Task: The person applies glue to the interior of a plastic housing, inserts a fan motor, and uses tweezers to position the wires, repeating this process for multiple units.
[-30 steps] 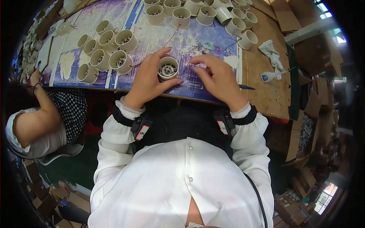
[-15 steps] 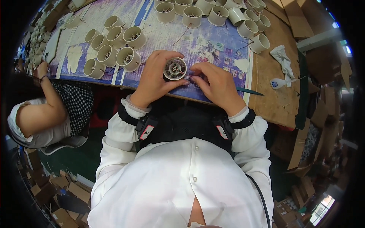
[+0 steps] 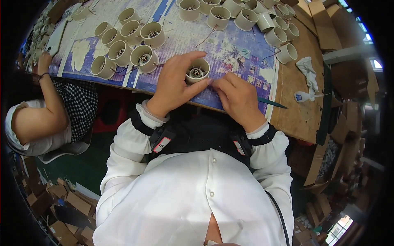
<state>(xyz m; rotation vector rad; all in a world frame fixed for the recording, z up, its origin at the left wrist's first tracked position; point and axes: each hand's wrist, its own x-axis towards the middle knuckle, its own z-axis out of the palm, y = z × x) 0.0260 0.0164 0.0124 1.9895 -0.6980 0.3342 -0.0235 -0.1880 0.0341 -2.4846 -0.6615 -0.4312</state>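
My left hand [image 3: 175, 81] is wrapped round a cream cup-shaped housing [image 3: 202, 67] from its left side. The housing's opening faces up toward me, and a dark metal motor-like part [image 3: 195, 72] shows at its centre. Just to the right, my right hand [image 3: 240, 95] is closed in a pinch near the housing's lower rim, close to my left thumb. What lies between its fingertips is too small to make out. Beyond my left hand stand several similar cream housings [image 3: 142, 67], with thin wires coming out of some.
More cream housings [image 3: 217, 23] crowd the table's far side, some tipped over. At the right lie a dark green pointed tool [image 3: 271, 103], a white cloth [image 3: 307, 74] and a small white bottle [image 3: 302, 97]. A co-worker's arm [image 3: 55, 100] is at the left. Cardboard boxes [image 3: 322, 164] stand at the right.
The housing in my left hand has tipped from showing a spoked round face to showing its open inside. My right fingers have drawn closer together beside it. The whole view has shifted slightly.
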